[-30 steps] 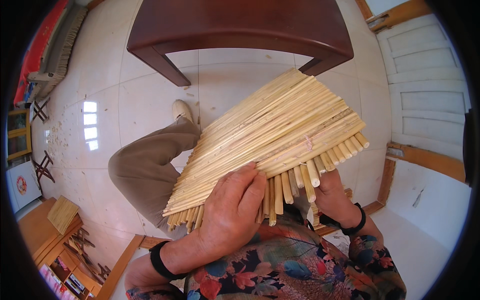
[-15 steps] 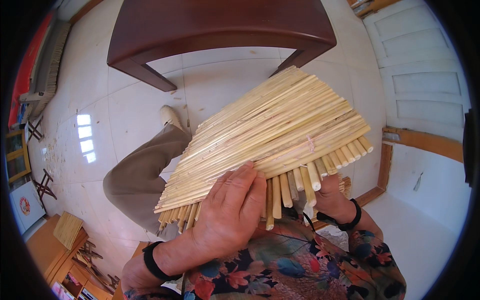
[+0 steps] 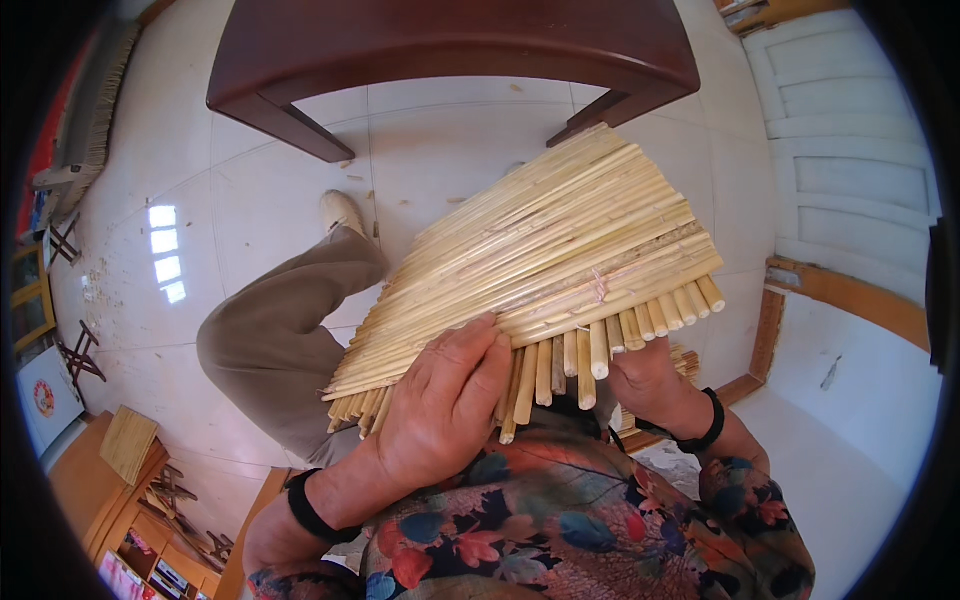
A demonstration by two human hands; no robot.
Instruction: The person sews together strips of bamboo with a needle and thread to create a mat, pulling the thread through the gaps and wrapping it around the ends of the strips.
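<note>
- In the head view, the room has a pale tiled floor (image 3: 255,215) with small scraps scattered over it, and a white panelled door (image 3: 845,170) on the right.
- A dark red-brown piece of wooden furniture (image 3: 450,45) stands beyond the hands, at the top.
- The stick mat (image 3: 540,250), a panel of pale, straight sticks laid side by side, slants across the middle, its far corner toward the furniture and its near edge toward the person's patterned shirt (image 3: 580,520).
- The left hand (image 3: 445,400) holds that near edge: its fingers lie close together on the mat's upper face, and its thumb is out of sight.
- Stick ends jut out past the edge on both sides of this hand.
- The right hand (image 3: 655,385) is under the mat's right part, just below the protruding ends; its fingers are hidden, so how far they close cannot be told.
- Pinkish thread (image 3: 600,285) shows on the mat's face, between the left hand's fingertips and the right corner.
- A trousered leg (image 3: 280,335) bends out at the mat's left.
</note>
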